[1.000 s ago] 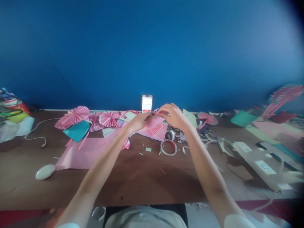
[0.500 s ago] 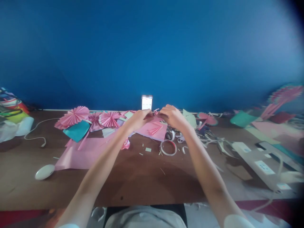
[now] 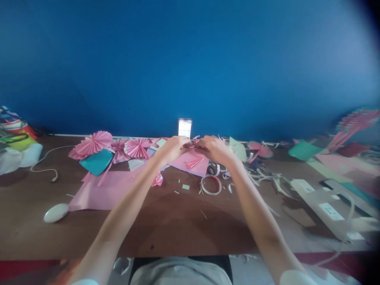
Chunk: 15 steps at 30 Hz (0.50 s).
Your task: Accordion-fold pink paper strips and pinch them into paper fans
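Observation:
My left hand [image 3: 175,147] and my right hand [image 3: 212,147] meet at the back of the table, fingers curled inward toward each other. Between the fingertips shows a bit of pink paper [image 3: 194,143], closed in from both sides; its shape is mostly hidden. Just below them lies a pink sheet [image 3: 181,163] with a small pleated pink fan [image 3: 193,160] on it. A white-rimmed tape roll [image 3: 211,185] lies flat nearer to me. Left of my left hand are folded pink paper fans [image 3: 138,148] and a teal paper piece [image 3: 96,162].
A phone [image 3: 184,128] stands lit against the blue wall. At the left are a pink sheet [image 3: 97,194], a white mouse-shaped object [image 3: 56,213] and a cable [image 3: 44,171]. A power strip [image 3: 319,206], paper strips [image 3: 279,184] and a dark phone-like slab [image 3: 350,198] lie right.
My right hand has dropped slightly, and its fingers are now lower and closer to my left fingertips. My left hand has barely moved. The things on the table stay put.

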### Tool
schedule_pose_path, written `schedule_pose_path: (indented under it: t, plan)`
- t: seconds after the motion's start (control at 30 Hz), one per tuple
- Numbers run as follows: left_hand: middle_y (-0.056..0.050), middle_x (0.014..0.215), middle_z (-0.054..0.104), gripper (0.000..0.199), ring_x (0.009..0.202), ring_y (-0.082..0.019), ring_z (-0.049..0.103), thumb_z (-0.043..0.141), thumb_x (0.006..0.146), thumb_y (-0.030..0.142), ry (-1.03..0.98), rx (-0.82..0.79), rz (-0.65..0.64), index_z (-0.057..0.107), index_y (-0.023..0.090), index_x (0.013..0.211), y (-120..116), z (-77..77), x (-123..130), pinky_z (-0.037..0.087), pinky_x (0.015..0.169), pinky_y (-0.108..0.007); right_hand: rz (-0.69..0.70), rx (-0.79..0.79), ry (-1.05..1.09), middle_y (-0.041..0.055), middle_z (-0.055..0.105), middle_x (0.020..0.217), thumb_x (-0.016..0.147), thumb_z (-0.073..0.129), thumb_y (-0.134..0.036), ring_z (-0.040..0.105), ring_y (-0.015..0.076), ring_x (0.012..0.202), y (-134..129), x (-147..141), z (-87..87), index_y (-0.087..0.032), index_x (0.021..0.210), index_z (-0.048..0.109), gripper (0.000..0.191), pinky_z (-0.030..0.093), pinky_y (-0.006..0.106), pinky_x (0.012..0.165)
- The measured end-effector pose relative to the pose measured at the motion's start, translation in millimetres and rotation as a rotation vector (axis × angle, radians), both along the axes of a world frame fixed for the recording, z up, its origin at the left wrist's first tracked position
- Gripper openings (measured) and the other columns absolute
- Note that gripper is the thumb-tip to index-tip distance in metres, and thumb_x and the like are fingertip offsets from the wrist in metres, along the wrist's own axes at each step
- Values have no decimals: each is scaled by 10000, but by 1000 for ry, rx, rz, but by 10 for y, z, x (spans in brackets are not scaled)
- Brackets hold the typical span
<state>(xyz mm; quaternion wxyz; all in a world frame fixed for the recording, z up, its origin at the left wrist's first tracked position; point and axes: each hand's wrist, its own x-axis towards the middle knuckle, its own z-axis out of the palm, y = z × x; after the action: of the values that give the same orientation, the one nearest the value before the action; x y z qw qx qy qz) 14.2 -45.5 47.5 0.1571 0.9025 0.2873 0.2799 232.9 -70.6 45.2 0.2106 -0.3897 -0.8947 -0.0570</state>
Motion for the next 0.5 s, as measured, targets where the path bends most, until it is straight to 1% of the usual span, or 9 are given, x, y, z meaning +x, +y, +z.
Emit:
schedule_pose_path:
  t: [0.13,0.27,0.37,0.5]
  plan:
    - [-60,898,680,139,775,-165,604,558,845,162,22,-4,28,688,178,893,-33,-30,47,395,668,-272,-12,5,37,68,717,915,938,538,-233,596,214,893,-5,-21,-5,-209,963,711,176,377,324,746]
    - [-60,867,653,124,735,-157,580,581,866,250,1,-1,49,672,176,906,-81,-52,106,390,658,-271,-12,16,80,68,719,877,932,545,-239,595,218,868,-27,-22,15,-220,907,721,179,376,327,718]
    - [-67,882,645,182,740,-156,572,534,921,292,-25,17,59,670,172,907,-80,-63,123,384,658,-273,4,3,108,73,718,858,939,533,-249,592,216,838,-29,-22,23,-217,914,724,195,394,333,734]
    - [-69,883,641,216,765,-166,574,500,950,293,-29,31,50,662,164,889,-61,-67,114,383,672,-280,67,-40,161,64,722,902,943,530,-258,596,210,857,-6,-6,12,-225,969,720,194,418,323,738]
